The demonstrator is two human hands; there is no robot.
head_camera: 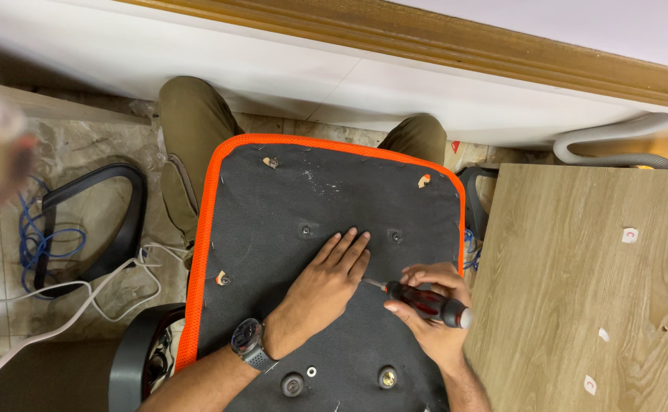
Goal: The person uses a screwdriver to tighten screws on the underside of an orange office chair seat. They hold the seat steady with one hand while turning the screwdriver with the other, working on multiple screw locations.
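An upturned chair seat, black underneath with an orange mesh edge, rests across my knees. My left hand lies flat on it, fingers together, a dark watch on the wrist. My right hand grips a screwdriver with a black and red handle; its tip points left toward my left hand's fingers, near the seat's middle. Screw holes dot the black underside, and a bolt and a washer sit near the front.
A light wooden board lies to the right. Two black chair armrests lie on the marble floor at left, among white and blue cables. A grey corrugated hose runs at the upper right. A white wall panel is ahead.
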